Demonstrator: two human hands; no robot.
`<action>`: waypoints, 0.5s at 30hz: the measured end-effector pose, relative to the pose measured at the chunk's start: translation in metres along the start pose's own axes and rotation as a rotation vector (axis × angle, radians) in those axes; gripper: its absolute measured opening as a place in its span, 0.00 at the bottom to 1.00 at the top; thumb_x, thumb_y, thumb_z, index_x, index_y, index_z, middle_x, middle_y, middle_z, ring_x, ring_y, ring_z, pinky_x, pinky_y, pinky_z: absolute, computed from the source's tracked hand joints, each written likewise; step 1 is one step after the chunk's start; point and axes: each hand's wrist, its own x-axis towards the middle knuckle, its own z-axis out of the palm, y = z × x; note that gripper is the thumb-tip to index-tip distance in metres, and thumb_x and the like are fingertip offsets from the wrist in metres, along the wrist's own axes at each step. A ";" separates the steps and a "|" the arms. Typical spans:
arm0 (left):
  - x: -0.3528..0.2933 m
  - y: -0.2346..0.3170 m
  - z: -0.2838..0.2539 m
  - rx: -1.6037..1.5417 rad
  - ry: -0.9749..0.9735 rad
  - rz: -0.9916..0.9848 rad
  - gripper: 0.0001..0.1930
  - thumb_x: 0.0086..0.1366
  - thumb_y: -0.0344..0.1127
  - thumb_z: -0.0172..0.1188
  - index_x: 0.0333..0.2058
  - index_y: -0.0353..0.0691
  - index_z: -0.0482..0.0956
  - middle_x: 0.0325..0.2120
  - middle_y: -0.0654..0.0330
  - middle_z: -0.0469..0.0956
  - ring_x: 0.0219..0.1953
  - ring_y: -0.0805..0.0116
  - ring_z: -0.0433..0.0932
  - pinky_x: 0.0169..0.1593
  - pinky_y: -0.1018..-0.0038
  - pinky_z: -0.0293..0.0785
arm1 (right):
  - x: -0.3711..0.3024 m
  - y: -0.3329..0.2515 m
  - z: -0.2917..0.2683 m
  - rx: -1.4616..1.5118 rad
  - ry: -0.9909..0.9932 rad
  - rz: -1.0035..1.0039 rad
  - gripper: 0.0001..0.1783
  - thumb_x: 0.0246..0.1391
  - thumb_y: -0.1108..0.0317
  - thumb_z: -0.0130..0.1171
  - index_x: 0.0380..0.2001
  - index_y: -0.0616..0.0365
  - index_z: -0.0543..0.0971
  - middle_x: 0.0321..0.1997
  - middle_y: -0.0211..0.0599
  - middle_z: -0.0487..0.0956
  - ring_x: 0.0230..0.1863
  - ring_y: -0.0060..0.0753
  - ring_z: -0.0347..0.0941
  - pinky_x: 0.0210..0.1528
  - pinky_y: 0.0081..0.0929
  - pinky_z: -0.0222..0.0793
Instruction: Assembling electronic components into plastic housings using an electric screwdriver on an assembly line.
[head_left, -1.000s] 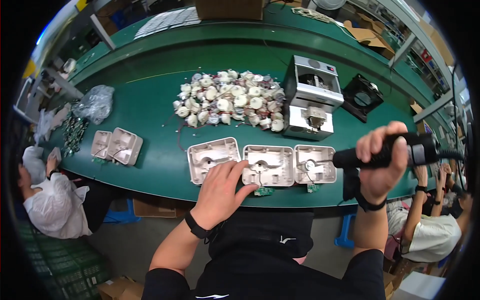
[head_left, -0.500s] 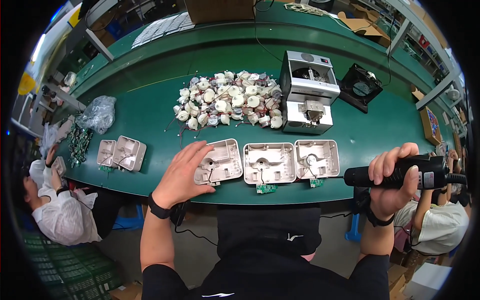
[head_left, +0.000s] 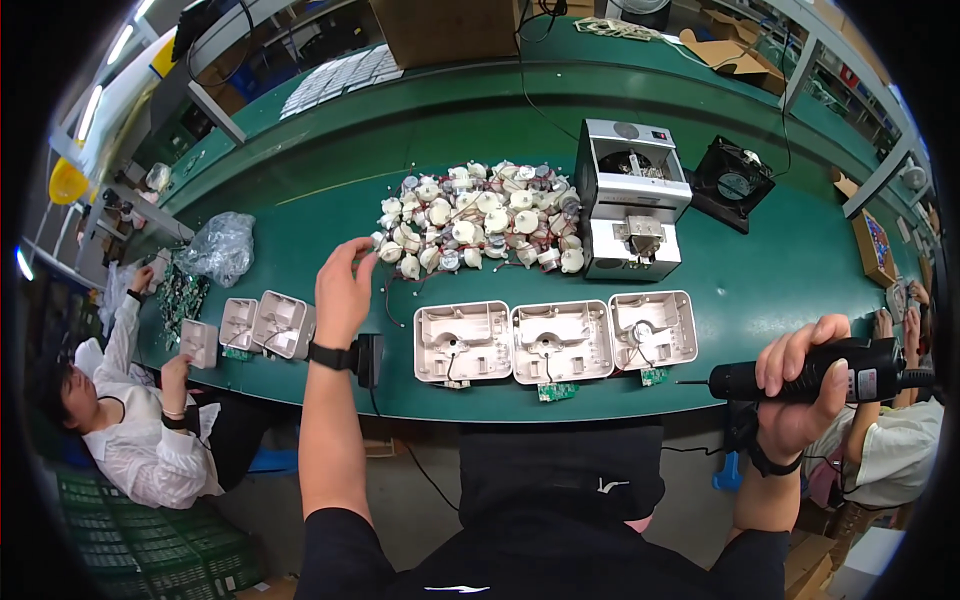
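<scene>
Green bench (head_left: 300, 200), person standing over three open housings, driver in one hand, other hand reaching.

Landmark: the row of three pale plastic housings (head_left: 556, 340), open side up, edge to edge near the bench's front edge; small green circuit boards poke out below them. Behind the row, a grey metal machine (head_left: 630, 212) with a black fan (head_left: 733, 183) to its right. Left of the machine, a heap of small white motors (head_left: 480, 217), round, with red and black wires. Right of the row, off the bench edge: right hand (head_left: 797, 385) clenched around a black electric screwdriver (head_left: 800, 375), held level, bit toward the row. Left of the row: left hand (head_left: 343, 290) fingers loosely spread, holding nothing, at the heap's left fringe.
</scene>
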 end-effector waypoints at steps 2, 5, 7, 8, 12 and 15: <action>0.017 -0.021 0.011 0.091 0.055 0.044 0.18 0.61 0.33 0.63 0.50 0.37 0.77 0.42 0.52 0.80 0.44 0.57 0.81 0.49 0.66 0.75 | -0.002 0.000 0.003 0.013 0.003 -0.024 0.22 0.60 0.49 0.54 0.42 0.56 0.62 0.23 0.31 0.66 0.16 0.22 0.62 0.21 0.21 0.62; 0.032 -0.045 0.025 0.259 0.153 0.122 0.16 0.64 0.33 0.61 0.49 0.37 0.77 0.39 0.52 0.81 0.40 0.60 0.82 0.45 0.67 0.76 | -0.006 0.001 0.007 0.020 0.012 -0.060 0.20 0.61 0.51 0.53 0.40 0.57 0.63 0.22 0.30 0.66 0.15 0.20 0.59 0.20 0.19 0.59; 0.037 -0.048 0.030 0.178 0.051 0.048 0.17 0.62 0.34 0.63 0.49 0.37 0.77 0.39 0.52 0.81 0.39 0.59 0.82 0.44 0.66 0.76 | -0.009 0.001 0.005 0.010 0.010 -0.059 0.20 0.61 0.52 0.53 0.41 0.57 0.62 0.22 0.30 0.66 0.15 0.21 0.59 0.20 0.20 0.60; 0.038 -0.051 0.032 0.140 0.001 0.007 0.17 0.61 0.35 0.64 0.48 0.37 0.77 0.39 0.52 0.81 0.39 0.59 0.81 0.43 0.65 0.77 | -0.009 0.001 0.005 0.007 0.007 -0.056 0.21 0.61 0.52 0.53 0.41 0.57 0.62 0.22 0.30 0.66 0.15 0.21 0.59 0.20 0.20 0.60; 0.025 -0.053 0.026 -0.032 -0.066 -0.116 0.18 0.61 0.36 0.65 0.48 0.37 0.77 0.40 0.51 0.80 0.37 0.62 0.81 0.40 0.67 0.77 | -0.009 0.000 0.004 -0.025 0.034 0.014 0.25 0.58 0.48 0.58 0.42 0.56 0.62 0.23 0.31 0.67 0.17 0.23 0.64 0.21 0.21 0.63; 0.016 -0.047 0.014 -0.039 -0.131 -0.109 0.20 0.60 0.34 0.66 0.50 0.37 0.76 0.39 0.54 0.79 0.39 0.66 0.80 0.42 0.71 0.77 | -0.008 0.004 0.007 -0.007 0.021 0.030 0.25 0.58 0.48 0.58 0.42 0.56 0.62 0.23 0.31 0.67 0.16 0.23 0.64 0.21 0.21 0.63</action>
